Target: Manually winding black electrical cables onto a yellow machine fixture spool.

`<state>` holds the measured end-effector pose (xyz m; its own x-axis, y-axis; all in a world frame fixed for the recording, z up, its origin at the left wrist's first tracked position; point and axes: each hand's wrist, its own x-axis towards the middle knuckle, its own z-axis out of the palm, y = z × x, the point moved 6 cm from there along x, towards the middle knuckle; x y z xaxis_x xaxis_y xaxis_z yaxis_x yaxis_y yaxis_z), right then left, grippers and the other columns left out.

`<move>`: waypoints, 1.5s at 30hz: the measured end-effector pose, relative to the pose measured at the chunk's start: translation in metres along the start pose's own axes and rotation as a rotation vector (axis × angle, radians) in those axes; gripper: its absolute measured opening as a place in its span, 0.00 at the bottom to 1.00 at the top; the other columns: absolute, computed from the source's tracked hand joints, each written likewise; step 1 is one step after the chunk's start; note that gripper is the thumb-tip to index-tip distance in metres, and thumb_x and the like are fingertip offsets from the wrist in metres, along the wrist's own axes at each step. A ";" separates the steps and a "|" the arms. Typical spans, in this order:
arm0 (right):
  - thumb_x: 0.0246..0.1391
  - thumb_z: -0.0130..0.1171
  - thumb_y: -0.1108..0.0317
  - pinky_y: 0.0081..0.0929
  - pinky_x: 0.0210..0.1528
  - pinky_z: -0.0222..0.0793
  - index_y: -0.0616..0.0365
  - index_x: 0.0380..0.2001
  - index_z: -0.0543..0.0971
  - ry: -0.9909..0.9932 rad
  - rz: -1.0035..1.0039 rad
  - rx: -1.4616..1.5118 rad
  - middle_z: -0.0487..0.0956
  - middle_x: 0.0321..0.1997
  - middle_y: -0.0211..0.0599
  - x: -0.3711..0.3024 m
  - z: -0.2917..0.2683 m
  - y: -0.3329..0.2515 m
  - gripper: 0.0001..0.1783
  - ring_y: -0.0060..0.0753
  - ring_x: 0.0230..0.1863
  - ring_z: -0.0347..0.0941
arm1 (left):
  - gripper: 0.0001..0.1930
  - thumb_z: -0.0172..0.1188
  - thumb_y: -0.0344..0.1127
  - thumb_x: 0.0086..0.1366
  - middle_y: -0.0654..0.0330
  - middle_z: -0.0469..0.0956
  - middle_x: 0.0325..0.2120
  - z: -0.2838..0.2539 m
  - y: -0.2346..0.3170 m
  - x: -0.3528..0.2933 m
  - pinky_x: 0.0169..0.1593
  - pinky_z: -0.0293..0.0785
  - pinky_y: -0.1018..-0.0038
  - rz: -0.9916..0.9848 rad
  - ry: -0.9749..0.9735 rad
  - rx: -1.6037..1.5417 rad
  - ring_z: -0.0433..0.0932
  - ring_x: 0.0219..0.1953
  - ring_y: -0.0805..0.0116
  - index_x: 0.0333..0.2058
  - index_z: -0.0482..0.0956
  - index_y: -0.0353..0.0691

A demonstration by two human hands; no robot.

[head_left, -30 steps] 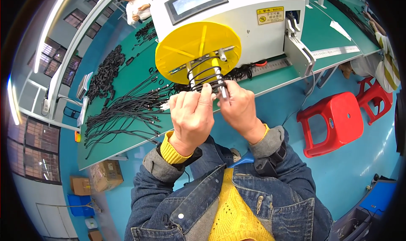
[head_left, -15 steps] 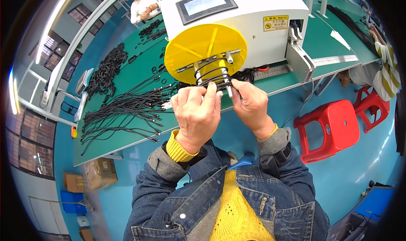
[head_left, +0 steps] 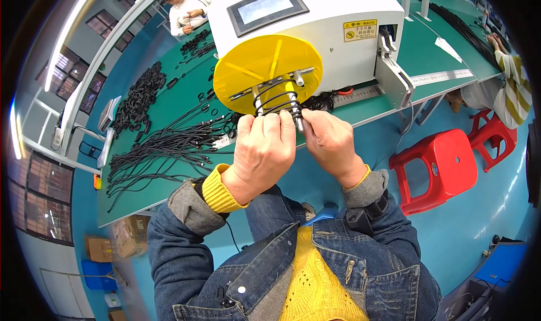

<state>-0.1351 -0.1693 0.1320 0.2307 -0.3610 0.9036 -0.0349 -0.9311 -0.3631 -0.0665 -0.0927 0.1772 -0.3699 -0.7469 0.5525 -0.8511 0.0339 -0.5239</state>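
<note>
Both hands meet at centre frame, just below the yellow disc (head_left: 265,67) on the front of the white machine (head_left: 327,22). A black cable (head_left: 274,99) is looped in several turns around the two metal pins (head_left: 293,98) that stick out of the disc. The left hand (head_left: 264,149) has its grip closed on the lower part of that coil, fingers curled over the strands. The right hand (head_left: 329,143) pinches the coil beside the right pin, its grip closed too.

Judging by this, the winding looks finished and the coil is not yet off the pins; freeing it is what seems left. At left on the green bench (head_left: 169,169) lie many loose cables (head_left: 163,146), and at upper left a heap of coiled ones (head_left: 141,93). A red stool (head_left: 437,166) stands at right.
</note>
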 end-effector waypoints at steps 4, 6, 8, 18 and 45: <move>0.40 0.61 0.81 0.27 0.26 0.72 0.62 0.31 0.74 0.065 0.019 0.068 0.77 0.25 0.41 -0.003 -0.004 0.001 0.11 0.39 0.24 0.74 | 0.11 0.53 0.29 0.51 0.58 0.67 0.22 -0.001 -0.010 -0.007 0.33 0.63 0.68 0.004 0.024 -0.046 0.68 0.23 0.65 0.34 0.73 0.31; 0.41 0.61 0.81 0.26 0.26 0.72 0.62 0.31 0.74 0.049 0.071 0.120 0.77 0.24 0.39 -0.002 -0.001 0.004 0.11 0.37 0.23 0.75 | 0.12 0.53 0.28 0.50 0.57 0.68 0.22 -0.001 -0.011 -0.008 0.33 0.63 0.68 -0.002 0.037 -0.074 0.68 0.23 0.65 0.35 0.73 0.31; 0.41 0.61 0.81 0.25 0.25 0.72 0.62 0.31 0.74 0.045 0.097 0.145 0.77 0.24 0.38 -0.003 0.001 0.009 0.10 0.35 0.22 0.75 | 0.12 0.55 0.29 0.50 0.56 0.68 0.23 0.002 -0.019 -0.004 0.33 0.63 0.67 -0.155 0.015 -0.273 0.68 0.24 0.61 0.36 0.72 0.32; 0.36 0.61 0.77 0.26 0.46 0.72 0.65 0.47 0.65 -0.281 0.489 0.494 0.69 0.50 0.44 0.004 0.022 0.051 0.30 0.33 0.48 0.70 | 0.15 0.56 0.32 0.52 0.50 0.65 0.31 0.024 -0.026 -0.007 0.38 0.60 0.61 -0.429 -0.009 -0.412 0.65 0.36 0.51 0.38 0.66 0.36; 0.43 0.56 0.77 0.31 0.39 0.71 0.62 0.48 0.68 -0.091 0.400 0.344 0.75 0.36 0.44 -0.005 0.036 0.025 0.24 0.41 0.36 0.74 | 0.12 0.50 0.31 0.60 0.45 0.68 0.32 0.039 -0.027 -0.012 0.43 0.64 0.54 -0.574 -0.105 -0.530 0.66 0.39 0.43 0.40 0.66 0.29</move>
<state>-0.1018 -0.1889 0.1097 0.3483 -0.6643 0.6614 0.1798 -0.6451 -0.7426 -0.0247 -0.1103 0.1589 0.1963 -0.8016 0.5647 -0.9722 -0.0841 0.2185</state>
